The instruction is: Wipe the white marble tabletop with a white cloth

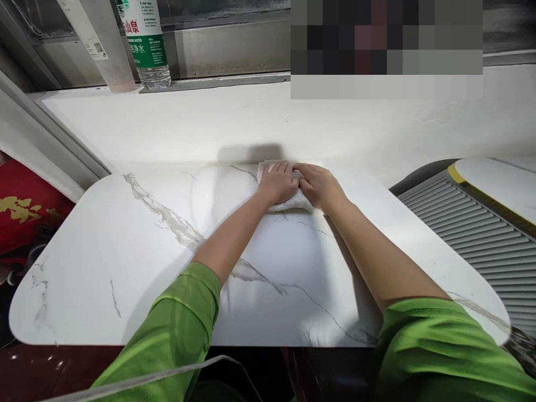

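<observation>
A folded white cloth [293, 201] lies on the marble-patterned white table [146, 279], close to the wall at its far edge. My left hand [278, 183] presses down on the cloth, its fingers together and bent over the top. From the right, my right hand [320, 187] grips the cloth's edge, with thumb and fingertips close to my left hand. Part of the cloth is hidden under both hands. Green sleeves [180, 318] reach to my elbows.
On the window ledge [226, 84] stand a clear water bottle with a green label [151, 53] and a tall translucent container [98, 44]. A ribbed grey bench or seat [464, 223] is at the right, beside another white tabletop [502, 181]. Red fabric [29, 206] is at the left.
</observation>
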A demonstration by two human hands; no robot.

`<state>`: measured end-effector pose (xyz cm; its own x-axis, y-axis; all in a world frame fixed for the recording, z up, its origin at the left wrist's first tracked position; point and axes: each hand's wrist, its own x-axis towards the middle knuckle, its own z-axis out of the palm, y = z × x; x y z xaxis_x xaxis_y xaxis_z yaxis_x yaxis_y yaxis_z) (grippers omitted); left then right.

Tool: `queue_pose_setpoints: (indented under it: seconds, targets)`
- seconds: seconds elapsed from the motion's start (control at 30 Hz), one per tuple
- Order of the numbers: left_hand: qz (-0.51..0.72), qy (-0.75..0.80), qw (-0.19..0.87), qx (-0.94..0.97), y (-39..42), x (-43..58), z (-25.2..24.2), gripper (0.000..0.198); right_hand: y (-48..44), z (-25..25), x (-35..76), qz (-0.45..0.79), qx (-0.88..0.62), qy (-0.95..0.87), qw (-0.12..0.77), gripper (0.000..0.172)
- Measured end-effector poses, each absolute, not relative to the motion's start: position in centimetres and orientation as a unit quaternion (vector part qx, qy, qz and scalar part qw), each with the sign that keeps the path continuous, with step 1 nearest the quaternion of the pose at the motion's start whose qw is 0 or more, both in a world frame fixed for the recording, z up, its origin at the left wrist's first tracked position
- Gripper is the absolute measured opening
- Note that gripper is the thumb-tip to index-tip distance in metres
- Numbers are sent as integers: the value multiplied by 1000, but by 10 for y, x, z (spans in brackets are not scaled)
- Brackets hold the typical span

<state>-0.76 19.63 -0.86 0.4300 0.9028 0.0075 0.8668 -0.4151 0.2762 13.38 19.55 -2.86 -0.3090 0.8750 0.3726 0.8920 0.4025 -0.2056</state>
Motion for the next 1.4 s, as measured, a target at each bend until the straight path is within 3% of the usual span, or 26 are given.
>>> queue_pose_setpoints:
  seconds: [0.33, 0.9, 1.13, 1.4]
  targets:
    - [76, 540, 100, 832, 157, -20, -9, 57, 164, -34, 124, -40, -529, -821, 212, 51]
    - [53, 507, 74, 857, -33, -97, 1, 59, -37, -34, 53, -97, -496, -836, 215, 47]
    - [58, 522, 87, 847, -7, -97, 0, 58, -6, -31, 50, -64, -489, -840, 227, 46]
    - [89, 560, 76, 820, 99, -112, -4, 55, 110, -28, 28, -25, -499, -844, 198, 46]
